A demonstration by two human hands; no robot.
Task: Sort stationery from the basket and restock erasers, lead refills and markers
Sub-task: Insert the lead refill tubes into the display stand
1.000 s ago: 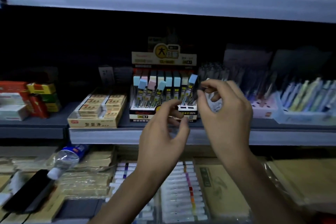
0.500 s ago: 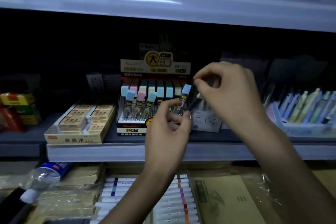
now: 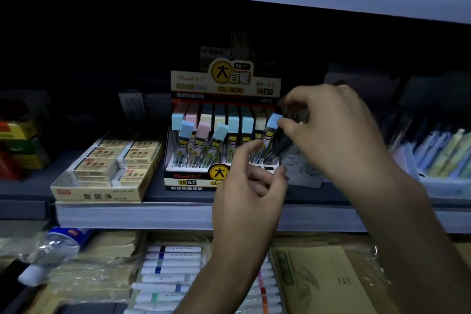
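Your right hand [image 3: 336, 135] has its fingers pinched on the top of a lead refill tube [image 3: 279, 149]. It's a dark, see-through one, tilted, with its bottom end below your fingertips at the right end of the display box [image 3: 224, 84]. A blue-capped tube [image 3: 273, 122] sits just left of your thumb. Your left hand [image 3: 247, 201] is lower down, fingers loosely curled, gripping nothing.

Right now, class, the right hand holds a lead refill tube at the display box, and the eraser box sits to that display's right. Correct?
No. The head view shows the eraser box to the left of the display box, not the right; the right hand does hold a lead refill tube there.
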